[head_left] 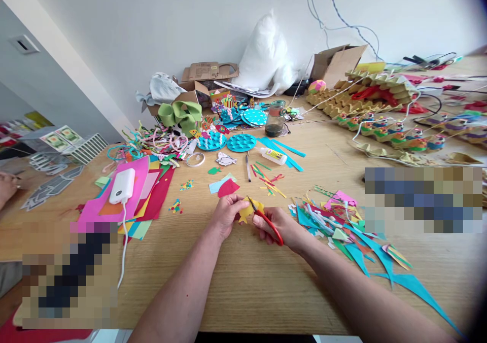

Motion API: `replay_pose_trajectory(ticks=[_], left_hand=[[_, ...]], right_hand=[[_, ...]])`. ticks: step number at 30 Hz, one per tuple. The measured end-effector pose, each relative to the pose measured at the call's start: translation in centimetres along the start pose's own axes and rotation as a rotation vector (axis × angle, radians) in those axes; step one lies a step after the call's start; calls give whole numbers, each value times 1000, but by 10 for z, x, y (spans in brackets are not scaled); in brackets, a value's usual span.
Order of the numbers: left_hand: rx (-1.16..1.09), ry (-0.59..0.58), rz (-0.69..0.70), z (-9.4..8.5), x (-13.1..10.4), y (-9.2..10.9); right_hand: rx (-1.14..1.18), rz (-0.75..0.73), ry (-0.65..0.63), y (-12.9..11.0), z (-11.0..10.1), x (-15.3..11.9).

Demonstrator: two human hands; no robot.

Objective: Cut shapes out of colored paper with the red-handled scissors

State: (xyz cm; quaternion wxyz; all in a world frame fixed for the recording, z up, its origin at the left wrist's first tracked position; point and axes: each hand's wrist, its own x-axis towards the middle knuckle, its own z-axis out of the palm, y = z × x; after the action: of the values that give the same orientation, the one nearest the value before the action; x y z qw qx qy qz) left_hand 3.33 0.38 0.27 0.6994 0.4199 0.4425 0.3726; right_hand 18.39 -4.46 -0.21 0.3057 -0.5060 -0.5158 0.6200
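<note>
My left hand (229, 212) pinches a piece of yellow paper (245, 214) with a cut, uneven outline; something dark red shows behind it. In my right hand (279, 224) are red-handled scissors (272, 226), their blades lying against the yellow paper. Just beyond my hands are a red paper piece (229, 186) and a light blue one (215, 184). A pen (248, 168), a green paper fish (214, 170) and a white fish cutout with a dark outline (227, 159) lie farther up the table. Thin colored paper strips (272, 178) are scattered to their right.
Paper scraps (335, 216) spread to the right. Colored sheets with a white power bank (122, 185) and its cable sit left. Behind are a glue bottle (273, 156), a glass jar (275, 118), blue scalloped discs (241, 142) and egg cartons (335, 104). Another person's hand (7, 188) is at far left.
</note>
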Motion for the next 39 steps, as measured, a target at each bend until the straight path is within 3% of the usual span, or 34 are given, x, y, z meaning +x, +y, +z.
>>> replay_pose_trajectory(ticks=[39], left_hand=[[-29,-9,9,-4,2,-4]], right_hand=[[14,7,-8,0,0,-1]])
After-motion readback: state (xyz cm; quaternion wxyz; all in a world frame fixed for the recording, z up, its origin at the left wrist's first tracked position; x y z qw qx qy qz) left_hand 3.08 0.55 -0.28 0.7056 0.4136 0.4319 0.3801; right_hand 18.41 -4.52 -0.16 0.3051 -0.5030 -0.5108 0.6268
